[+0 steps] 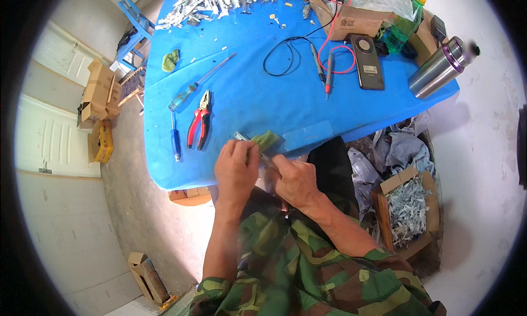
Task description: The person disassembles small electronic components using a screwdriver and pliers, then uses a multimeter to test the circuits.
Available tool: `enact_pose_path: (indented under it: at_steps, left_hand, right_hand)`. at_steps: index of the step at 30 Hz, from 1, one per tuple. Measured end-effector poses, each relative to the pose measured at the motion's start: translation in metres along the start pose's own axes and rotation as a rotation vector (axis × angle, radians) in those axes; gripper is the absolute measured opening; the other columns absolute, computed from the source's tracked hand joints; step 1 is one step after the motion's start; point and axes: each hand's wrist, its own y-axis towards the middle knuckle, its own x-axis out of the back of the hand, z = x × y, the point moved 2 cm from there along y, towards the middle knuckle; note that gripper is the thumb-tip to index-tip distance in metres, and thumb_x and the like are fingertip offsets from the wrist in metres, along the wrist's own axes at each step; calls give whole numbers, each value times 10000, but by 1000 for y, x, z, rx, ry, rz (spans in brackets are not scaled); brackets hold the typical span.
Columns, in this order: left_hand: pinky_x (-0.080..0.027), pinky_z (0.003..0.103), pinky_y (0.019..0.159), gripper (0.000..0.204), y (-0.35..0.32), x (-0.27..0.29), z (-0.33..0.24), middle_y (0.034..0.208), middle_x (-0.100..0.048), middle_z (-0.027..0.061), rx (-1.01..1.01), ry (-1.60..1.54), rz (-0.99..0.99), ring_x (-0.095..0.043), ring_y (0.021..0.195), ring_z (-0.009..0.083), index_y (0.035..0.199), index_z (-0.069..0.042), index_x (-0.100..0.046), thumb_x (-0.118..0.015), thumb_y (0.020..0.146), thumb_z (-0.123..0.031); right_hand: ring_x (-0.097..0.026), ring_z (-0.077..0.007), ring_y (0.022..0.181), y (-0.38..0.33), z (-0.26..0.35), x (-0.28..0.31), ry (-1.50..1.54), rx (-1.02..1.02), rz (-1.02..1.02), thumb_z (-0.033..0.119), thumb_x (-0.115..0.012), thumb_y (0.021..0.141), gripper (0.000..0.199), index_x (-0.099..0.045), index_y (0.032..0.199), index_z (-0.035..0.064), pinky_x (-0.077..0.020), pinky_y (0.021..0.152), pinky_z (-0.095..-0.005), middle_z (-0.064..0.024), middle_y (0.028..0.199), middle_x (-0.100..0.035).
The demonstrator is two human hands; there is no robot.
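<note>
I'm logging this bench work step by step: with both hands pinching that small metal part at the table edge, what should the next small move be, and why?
Probably to steady the small metal part with the left hand while the right hand works its near end. Both hands already pinch it beside a green cloth, and the red-handled pliers lie untouched further up the blue table, so no tool seems needed yet.

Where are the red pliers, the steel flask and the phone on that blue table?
red pliers [198,128]: head view, on the red handles.
steel flask [439,69]: head view, middle of its steel body.
phone [368,60]: head view, centre of its dark back.
</note>
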Motion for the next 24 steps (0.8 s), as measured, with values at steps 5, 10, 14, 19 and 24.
enact_pose_path:
  at_steps: [5, 10, 14, 19, 24]
  left_hand:
    - [-510, 434, 687, 62, 9, 4, 15, 869, -653, 130, 57, -12, -56, -648, 825, 350, 917, -43, -675, -722, 888, -70]
    - [-509, 440, 699, 67, 8, 8, 7, 870, -645, 139, 44, 24, -66, -639, 817, 360, 902, -40, -667, -723, 890, -74]
    - [-523, 441, 709, 55, -7, 17, -29, 872, -645, 122, -110, 23, 66, -647, 823, 340, 890, -56, -671, -722, 871, -44]
    - [-532, 437, 706, 66, -7, 9, -21, 902, -634, 97, -71, 75, 130, -642, 862, 322, 928, -66, -664, -709, 899, -104]
    - [-517, 455, 692, 50, 11, 8, 5, 885, -618, 102, -33, 200, 88, -635, 856, 331, 922, -66, -662, -693, 907, -101]
  right_hand:
    - [-650, -357, 635, 0, 4, 2, -7, -35, 40, 157, -728, 860, 157, -589, 860, 85, -463, 550, -488, -115, 684, -647]
    - [-668, -367, 634, -4, -3, -2, -49, -27, 27, 94, -706, 840, 104, -637, 919, 98, -506, 534, -460, -141, 648, -633]
    - [-661, -371, 632, -7, -7, -6, -40, 3, -1, 123, -714, 845, 131, -598, 889, 82, -492, 534, -466, -141, 670, -641]
    - [-659, -369, 630, -6, -5, -3, -53, 16, 14, 117, -723, 832, 147, -587, 875, 80, -494, 539, -456, -135, 676, -644]
    - [-690, -352, 670, -3, -2, -4, -114, 45, 27, 111, -740, 819, 173, -658, 968, 79, -518, 551, -437, -142, 721, -682]
